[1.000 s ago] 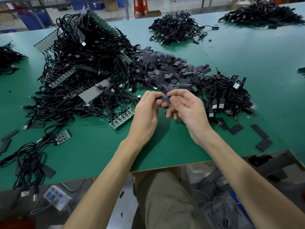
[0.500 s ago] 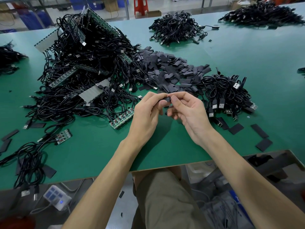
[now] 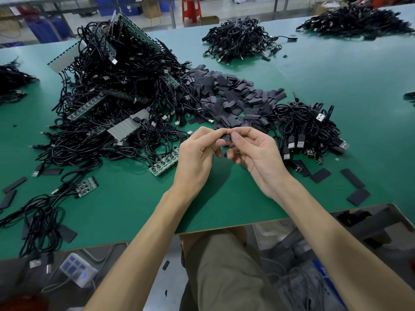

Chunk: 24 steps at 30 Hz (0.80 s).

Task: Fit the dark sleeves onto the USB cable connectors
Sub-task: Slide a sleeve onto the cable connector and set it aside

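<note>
Dark sleeve (image 3: 226,138), one (half hidden), pinched by left hand (image 3: 197,154), right hand (image 3: 258,152)

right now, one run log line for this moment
step: fitting sleeve | left hand: pinches small dark flat sleeve | right hand: pinches same sleeve | connector: hidden by fingers | surface: green table

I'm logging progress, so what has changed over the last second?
Little. The left hand and right hand still pinch the same sleeve between them; their fingers have closed over it, so less shows. Nothing was let go or picked up. The cable pile and sleeve pile lie as before.
</note>
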Each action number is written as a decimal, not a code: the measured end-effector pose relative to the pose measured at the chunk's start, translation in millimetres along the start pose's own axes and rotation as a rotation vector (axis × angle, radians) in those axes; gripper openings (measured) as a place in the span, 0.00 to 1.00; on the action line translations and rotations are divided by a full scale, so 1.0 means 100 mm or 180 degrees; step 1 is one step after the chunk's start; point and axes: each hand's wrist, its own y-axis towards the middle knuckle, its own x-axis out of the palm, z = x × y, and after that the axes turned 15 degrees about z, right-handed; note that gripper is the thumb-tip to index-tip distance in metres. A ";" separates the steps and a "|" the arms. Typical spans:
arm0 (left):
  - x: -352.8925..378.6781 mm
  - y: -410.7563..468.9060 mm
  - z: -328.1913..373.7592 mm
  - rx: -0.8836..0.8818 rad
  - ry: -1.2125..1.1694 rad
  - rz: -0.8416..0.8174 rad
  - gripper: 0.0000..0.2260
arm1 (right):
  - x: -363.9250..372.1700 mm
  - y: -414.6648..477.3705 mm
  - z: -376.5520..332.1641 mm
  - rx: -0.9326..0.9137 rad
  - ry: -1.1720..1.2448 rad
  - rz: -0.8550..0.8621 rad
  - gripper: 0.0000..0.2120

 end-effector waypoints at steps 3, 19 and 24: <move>0.00 0.00 0.00 -0.0001 0.0121 0.0028 0.18 | 0.00 0.00 0.00 0.0057 0.0006 0.0008 0.02; 0.00 -0.01 -0.01 -0.0009 0.0101 0.0046 0.18 | -0.01 -0.01 0.00 0.0129 -0.0021 -0.0069 0.03; 0.00 0.00 0.00 -0.0060 0.0189 -0.0035 0.15 | 0.00 -0.01 -0.02 0.0179 0.0021 -0.0075 0.04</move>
